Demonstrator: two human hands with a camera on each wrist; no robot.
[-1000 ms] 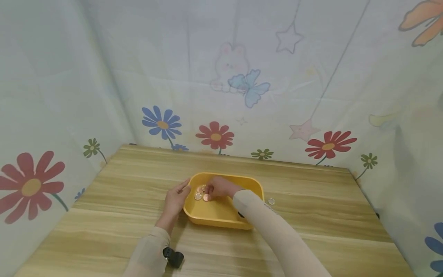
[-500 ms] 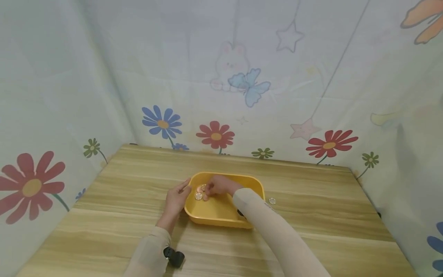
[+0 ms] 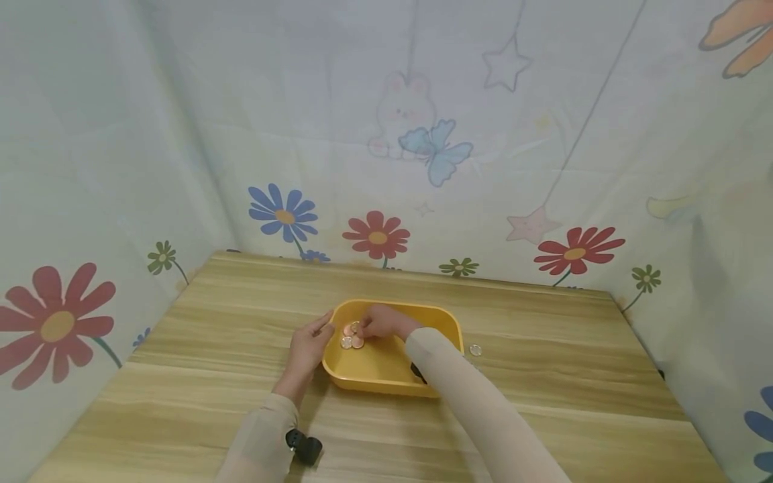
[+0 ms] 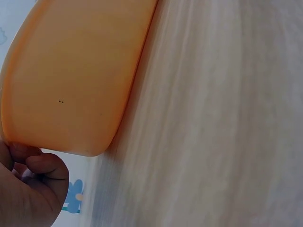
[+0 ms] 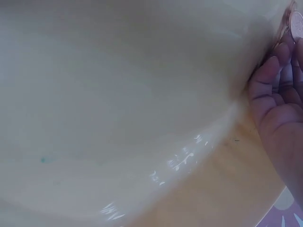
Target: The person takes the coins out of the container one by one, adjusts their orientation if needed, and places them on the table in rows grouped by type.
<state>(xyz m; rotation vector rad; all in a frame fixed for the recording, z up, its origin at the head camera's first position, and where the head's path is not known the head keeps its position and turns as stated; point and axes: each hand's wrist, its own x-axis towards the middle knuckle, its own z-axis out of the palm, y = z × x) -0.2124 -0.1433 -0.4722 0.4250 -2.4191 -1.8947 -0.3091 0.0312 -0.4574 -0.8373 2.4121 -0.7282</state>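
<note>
A yellow plastic basin (image 3: 374,365) sits on the table, with several coins in its left end, some copper-coloured and some silvery with a gold tint. My left hand (image 3: 306,349) grips the basin's left rim; in the left wrist view its curled fingers (image 4: 47,165) meet the edge. Inside the basin, my right hand (image 3: 382,322) reaches down to the coins and pinches a copper coin (image 3: 357,342). The right wrist view shows a coin (image 5: 297,24) at the fingertips, partly cut off by the frame edge.
One silvery coin (image 3: 476,350) lies on the wooden table (image 3: 561,376), just right of the basin. A printed curtain (image 3: 314,121) with flowers and stars hangs behind the table and on both sides. A small black device (image 3: 304,448) is on the left wrist.
The copper coin by my right fingertips has shifted slightly left toward the other coins, against the silvery one. My left hand stays at the rim.
</note>
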